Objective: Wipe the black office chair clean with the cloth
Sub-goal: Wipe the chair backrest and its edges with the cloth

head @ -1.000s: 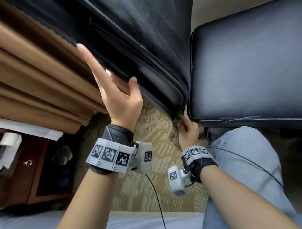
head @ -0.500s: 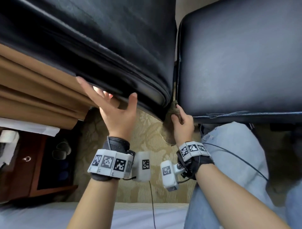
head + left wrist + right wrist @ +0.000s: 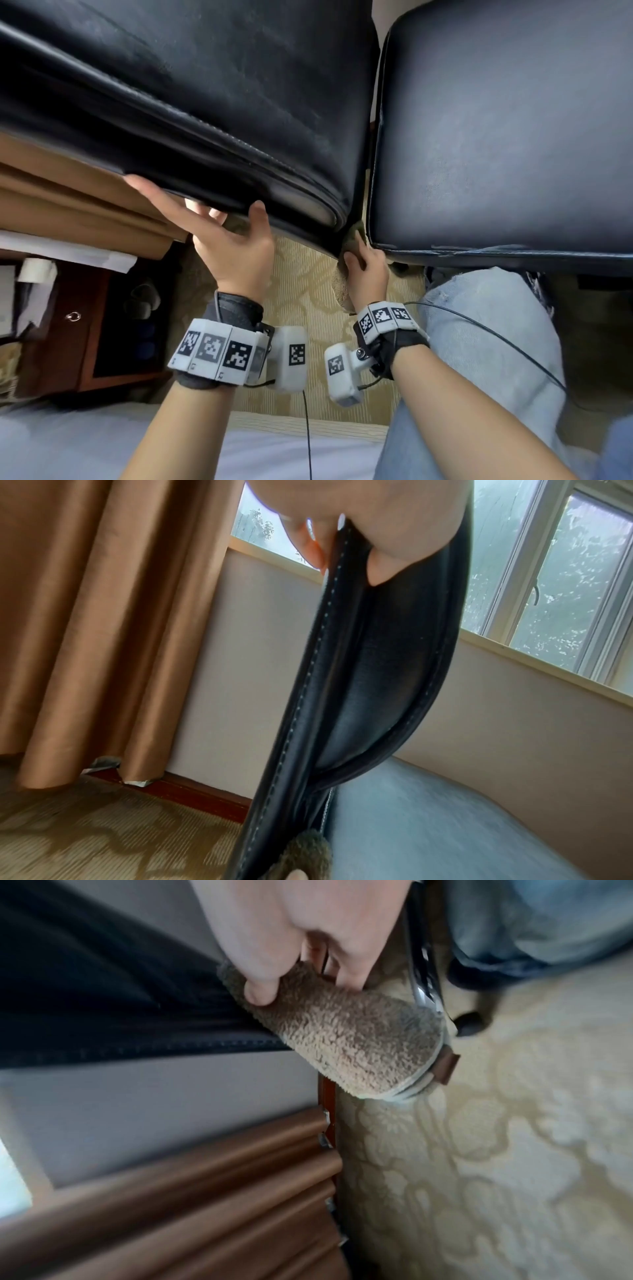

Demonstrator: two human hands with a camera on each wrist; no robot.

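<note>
Now: left hand (image 3: 236,246) clasping backrest (image 3: 212,102) edge, thumb in front. Right hand (image 3: 366,274) clenched on cloth (image 3: 342,1047), wedged at seat (image 3: 496,137) corner. Risks snagging in gap, missing crease.

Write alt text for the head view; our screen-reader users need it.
A right hand grips a fuzzy grey-brown cloth in the gap between a black leather chair backrest and black seat cushion. The left hand holds the backrest's edge above patterned beige carpet.
</note>
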